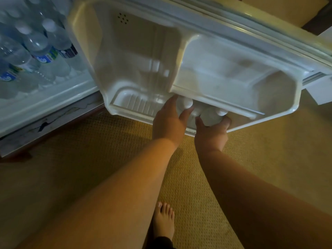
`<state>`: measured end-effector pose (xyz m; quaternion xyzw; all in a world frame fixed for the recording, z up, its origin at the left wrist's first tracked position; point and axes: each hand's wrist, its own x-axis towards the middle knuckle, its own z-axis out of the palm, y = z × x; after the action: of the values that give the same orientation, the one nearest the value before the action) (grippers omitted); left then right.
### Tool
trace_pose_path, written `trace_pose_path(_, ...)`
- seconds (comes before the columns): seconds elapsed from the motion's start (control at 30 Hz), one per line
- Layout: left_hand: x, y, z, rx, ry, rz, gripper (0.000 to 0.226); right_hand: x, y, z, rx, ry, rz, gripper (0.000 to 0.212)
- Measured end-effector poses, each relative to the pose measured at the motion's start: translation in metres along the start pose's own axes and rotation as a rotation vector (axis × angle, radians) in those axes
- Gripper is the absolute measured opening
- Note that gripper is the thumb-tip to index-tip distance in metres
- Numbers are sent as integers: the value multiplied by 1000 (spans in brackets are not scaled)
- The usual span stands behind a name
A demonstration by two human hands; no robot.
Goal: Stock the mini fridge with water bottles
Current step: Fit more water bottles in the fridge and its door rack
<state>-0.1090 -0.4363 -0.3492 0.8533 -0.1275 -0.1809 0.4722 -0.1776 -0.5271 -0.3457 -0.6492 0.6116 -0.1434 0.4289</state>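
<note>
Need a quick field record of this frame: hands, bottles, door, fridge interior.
left hand: wrapped on a white-capped bottle at the door's lower shelf
right hand: grip closed on a second bottle beside it
fridge door: open, its upper bin looks unfilled
fridge interior: standing water bottles with blue labels
floor: tan carpet, a bare foot below
</note>
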Motion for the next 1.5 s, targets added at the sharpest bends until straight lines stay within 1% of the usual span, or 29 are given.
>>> trace_pose_path(0.1,4,8,2,-40,-16,9,41,1,1,2,-9,9,-10,71)
trace_pose_path(0.17,7,12,2,-50,-14,4,39,2,2,2,-22,11,-24,73)
trace_pose_path(0.3,10,18,4,-47,-30,8,49,3,3,0,-12,-2,-37,69)
trace_pose_path(0.4,10,15,6,-29,-38,18,53,2,5,0,4,-13,-10,59)
trace_pose_path(0.53,10,8,7,-31,-97,-24,62,-5,8,1,-6,-46,34,53)
trace_pose_path(0.63,4,1,3,-65,-147,-57,79,-11,10,-1,-27,-53,26,54)
trace_pose_path(0.73,-5,-2,-6,-70,-149,-117,96,-15,9,-5,-40,-67,28,59)
trace_pose_path(0.8,-19,-2,-16,-18,-140,-221,97,-20,4,-9,-54,-80,58,65)
trace_pose_path(0.87,-44,-5,-31,-28,-146,-291,87,-32,-6,-21,-65,-108,87,66)
trace_pose_path(0.9,-59,-7,-41,-64,-151,-301,80,-41,-10,-29,-85,-131,76,62)
trace_pose_path(0.93,-76,-7,-53,-94,-156,-305,71,-53,-15,-39,-126,-158,34,53)
trace_pose_path(1.0,-108,0,-85,-105,-168,-304,52,-81,-28,-59,-238,-250,-111,35)
trace_pose_path(1.07,-137,20,-125,-84,-148,-269,42,-116,-48,-83,-302,-347,-317,29)
trace_pose_path(1.13,-158,52,-169,-60,-59,-232,37,-148,-79,-111,-330,-403,-543,37)
trace_pose_path(1.23,-179,119,-246,-58,110,-150,33,-186,-148,-154,-321,-416,-841,51)
trace_pose_path(1.3,-187,175,-302,-28,208,-74,32,-211,-206,-181,-251,-424,-960,54)
trace_pose_path(1.4,-200,267,-383,86,351,91,28,-249,-292,-217,-144,-436,-1109,55)
trace_pose_path(1.5,-218,344,-444,172,546,245,21,-282,-369,-251,-18,-458,-1288,54)
